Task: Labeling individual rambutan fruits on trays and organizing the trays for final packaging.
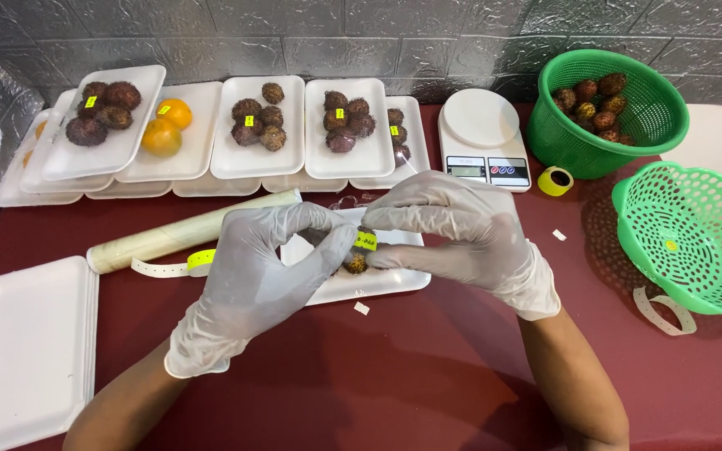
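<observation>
Both hands wear thin white gloves and meet over a white foam tray (378,284) at the table's middle. My left hand (269,267) and my right hand (453,230) pinch a small yellow sticker (366,241) between their fingertips, just above a spiky dark rambutan (355,264) lying on that tray. Most of the tray's contents are hidden under the hands.
A roll of cling film (185,235) and a sticker strip (173,266) lie left of the hands. Foam trays of rambutans (259,150) and oranges (163,138) line the back. A white scale (485,138), a sticker roll (555,180), two green baskets (628,142) (695,250) and an empty tray (18,351) surround.
</observation>
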